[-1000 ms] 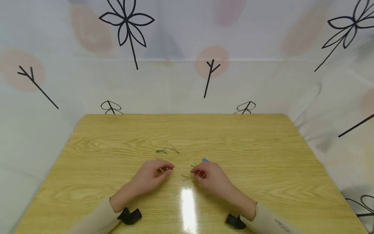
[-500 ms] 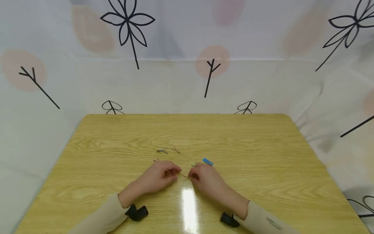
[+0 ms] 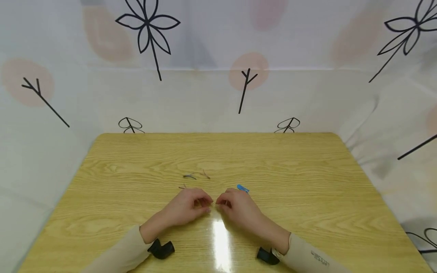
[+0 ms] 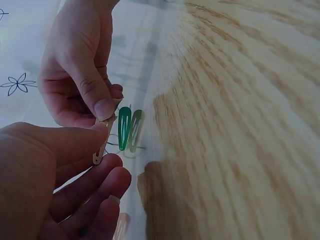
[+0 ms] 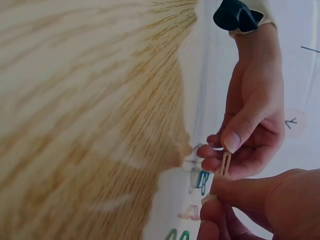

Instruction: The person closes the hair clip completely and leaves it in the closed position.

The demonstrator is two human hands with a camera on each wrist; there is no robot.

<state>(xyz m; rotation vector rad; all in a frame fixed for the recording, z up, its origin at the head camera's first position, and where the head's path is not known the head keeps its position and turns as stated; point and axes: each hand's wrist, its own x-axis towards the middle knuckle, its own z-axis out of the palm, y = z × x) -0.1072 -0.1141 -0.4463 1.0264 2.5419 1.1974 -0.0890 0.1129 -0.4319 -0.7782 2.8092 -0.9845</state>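
A pale beige snap hair clip (image 4: 102, 142) is held between both hands, close over the table. In the head view only a sliver of it shows between the fingertips. My left hand (image 3: 187, 206) pinches one end with thumb and fingers. The other end is pinched by my right hand (image 3: 239, 204); its thumb and finger cover that part of the clip (image 5: 225, 164) in the right wrist view. Beyond the hands in the left wrist view lie a green hair clip (image 4: 124, 129) and an olive-green hair clip (image 4: 136, 131).
A blue hair clip (image 3: 242, 188) lies just beyond my right hand. Past my left hand are a dark hair clip (image 3: 189, 176), a pinkish one (image 3: 205, 174) and another small clip (image 3: 183, 187). The wooden table (image 3: 218, 151) ends at a patterned cloth (image 3: 191, 98).
The hands have come together, left hand moving right and right hand slightly left. The beige clip, earlier at my right fingertips alone, is now pinched by both. The blue clip has come into fuller view.
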